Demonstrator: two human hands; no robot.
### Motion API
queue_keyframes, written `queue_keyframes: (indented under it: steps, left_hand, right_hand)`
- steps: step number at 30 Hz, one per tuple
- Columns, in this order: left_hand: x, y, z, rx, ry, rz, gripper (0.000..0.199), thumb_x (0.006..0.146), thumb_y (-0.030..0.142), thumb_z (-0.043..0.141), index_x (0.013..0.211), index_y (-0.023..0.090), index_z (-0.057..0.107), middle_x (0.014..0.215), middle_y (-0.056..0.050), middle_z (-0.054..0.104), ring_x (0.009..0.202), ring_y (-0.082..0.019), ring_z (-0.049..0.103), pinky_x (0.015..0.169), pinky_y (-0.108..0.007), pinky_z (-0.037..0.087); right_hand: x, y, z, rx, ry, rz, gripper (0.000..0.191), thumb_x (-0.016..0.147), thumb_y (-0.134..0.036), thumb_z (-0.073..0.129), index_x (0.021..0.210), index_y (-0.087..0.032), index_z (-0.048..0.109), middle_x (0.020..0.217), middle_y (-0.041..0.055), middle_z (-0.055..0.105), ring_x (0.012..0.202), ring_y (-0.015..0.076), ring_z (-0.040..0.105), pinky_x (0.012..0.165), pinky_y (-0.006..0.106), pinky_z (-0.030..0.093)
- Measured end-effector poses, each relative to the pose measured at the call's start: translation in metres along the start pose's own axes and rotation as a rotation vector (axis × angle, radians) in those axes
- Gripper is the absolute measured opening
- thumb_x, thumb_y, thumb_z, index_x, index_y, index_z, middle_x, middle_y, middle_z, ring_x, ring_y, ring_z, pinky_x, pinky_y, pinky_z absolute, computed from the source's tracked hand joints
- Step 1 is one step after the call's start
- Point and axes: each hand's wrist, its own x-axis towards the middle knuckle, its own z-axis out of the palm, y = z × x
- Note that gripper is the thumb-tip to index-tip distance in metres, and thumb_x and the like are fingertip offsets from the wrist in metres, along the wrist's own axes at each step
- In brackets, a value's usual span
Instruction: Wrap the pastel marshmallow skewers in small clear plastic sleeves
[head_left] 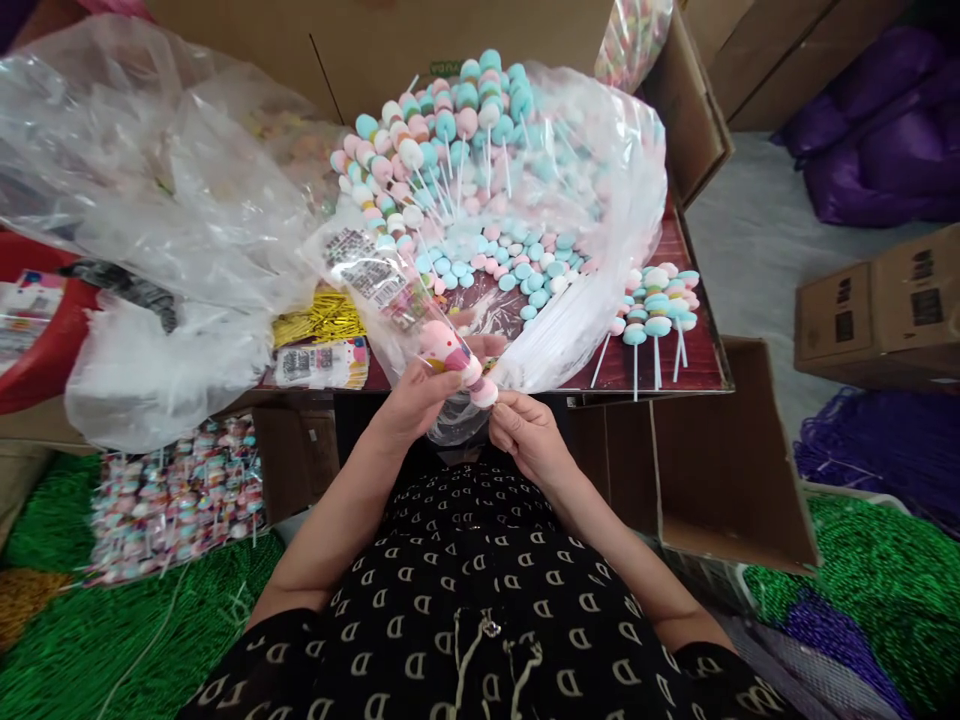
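Head view: the left hand [415, 402], fingers curled, grips a bagged candy skewer [452, 352] while the right hand [529, 435] pinches its lower end between thumb and fingertips; too hard a squeeze could split the thin bag [367, 275] or snap the skewer.

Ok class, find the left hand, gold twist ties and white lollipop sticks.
Left hand [416, 400], head view, back of hand.
Gold twist ties [319, 320], head view, bundle's middle.
White lollipop sticks [547, 335], head view, bundle's middle.

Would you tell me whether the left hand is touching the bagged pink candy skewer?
Touching: the head view shows the left hand gripping the bagged pink candy skewer.
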Motion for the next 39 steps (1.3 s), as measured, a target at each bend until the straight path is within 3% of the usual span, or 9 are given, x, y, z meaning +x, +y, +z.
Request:
queue_keyframes:
  steps: [4,9,12,15,21,26,31,34,39]
  left_hand:
    - [-0.003,0.024,-0.006,0.014,0.035,0.095,0.077,0.063,0.061,0.092,0.128,0.030,0.065,0.135,-0.011,0.072,0.137,-0.034,0.062,0.105,-0.046,0.057]
    - [0.002,0.042,0.011,0.032,0.184,0.184,0.042,0.083,0.051,0.082,0.117,0.028,0.070,0.110,-0.006,0.079,0.121,-0.031,0.071,0.104,-0.045,0.057]
    - [0.008,0.034,0.017,0.017,0.280,0.178,0.020,0.089,0.042,0.076,0.099,0.025,0.073,0.084,-0.001,0.076,0.102,-0.026,0.077,0.100,-0.044,0.059]
    - [0.011,0.022,0.015,-0.010,0.259,0.156,0.019,0.089,0.043,0.075,0.093,0.025,0.072,0.080,0.000,0.075,0.095,-0.025,0.079,0.093,-0.042,0.062]
    - [0.010,0.012,0.011,-0.047,0.196,0.119,0.027,0.086,0.045,0.080,0.097,0.022,0.071,0.078,0.001,0.074,0.082,-0.020,0.079,0.079,-0.034,0.063]
    - [0.006,0.003,0.015,-0.012,0.159,0.062,0.033,0.079,0.043,0.087,0.096,0.022,0.069,0.074,-0.001,0.074,0.090,-0.024,0.079,0.086,-0.039,0.063]
    - [-0.001,0.005,0.008,0.033,0.078,0.008,0.043,0.077,0.044,0.090,0.109,0.023,0.070,0.102,-0.005,0.081,0.113,-0.027,0.074,0.094,-0.039,0.060]
    - [-0.002,0.017,0.004,0.018,0.093,0.071,0.054,0.074,0.054,0.089,0.117,0.028,0.069,0.123,-0.005,0.078,0.125,-0.030,0.069,0.096,-0.039,0.059]
    - [0.006,0.020,0.008,-0.026,0.300,0.165,0.033,0.085,0.053,0.080,0.099,0.025,0.072,0.083,-0.001,0.077,0.101,-0.025,0.077,0.093,-0.040,0.060]
  right_hand:
    - [0.004,0.001,-0.004,-0.009,-0.012,-0.042,0.043,0.078,-0.057,0.083,0.095,-0.019,0.075,0.046,-0.0120,0.039,0.042,0.0059,0.029,0.044,0.023,0.022]
    - [0.006,0.002,-0.007,-0.143,0.014,-0.135,0.038,0.084,-0.055,0.078,0.097,-0.019,0.077,0.050,-0.0092,0.046,0.044,0.0068,0.035,0.045,0.023,0.026]
    - [0.002,-0.001,-0.008,-0.324,0.044,-0.198,0.040,0.089,-0.058,0.072,0.094,-0.019,0.075,0.051,-0.0081,0.048,0.045,0.0079,0.039,0.046,0.024,0.031]
    - [-0.004,-0.006,-0.009,-0.453,0.023,-0.172,0.044,0.094,-0.061,0.064,0.092,-0.018,0.073,0.048,-0.0081,0.046,0.043,0.0081,0.038,0.046,0.025,0.032]
    - [-0.005,-0.005,-0.015,-0.352,-0.096,-0.021,0.046,0.098,-0.060,0.059,0.089,-0.017,0.074,0.042,-0.0101,0.041,0.038,0.0063,0.029,0.045,0.024,0.025]
    - [0.003,0.003,-0.007,-0.305,0.053,-0.138,0.044,0.090,-0.062,0.069,0.091,-0.019,0.076,0.048,-0.0081,0.047,0.044,0.0077,0.035,0.048,0.024,0.031]
    - [0.005,0.012,-0.003,-0.225,0.048,-0.098,0.040,0.085,-0.058,0.076,0.091,-0.019,0.079,0.052,-0.0069,0.050,0.046,0.0077,0.037,0.047,0.024,0.030]
    - [0.004,0.013,-0.005,-0.225,0.045,-0.099,0.038,0.084,-0.057,0.077,0.090,-0.019,0.080,0.052,-0.0068,0.049,0.047,0.0079,0.037,0.048,0.024,0.032]
    - [0.002,0.007,-0.001,-0.388,0.068,-0.141,0.037,0.089,-0.055,0.072,0.093,-0.019,0.080,0.054,-0.0057,0.051,0.049,0.0094,0.041,0.052,0.026,0.038]
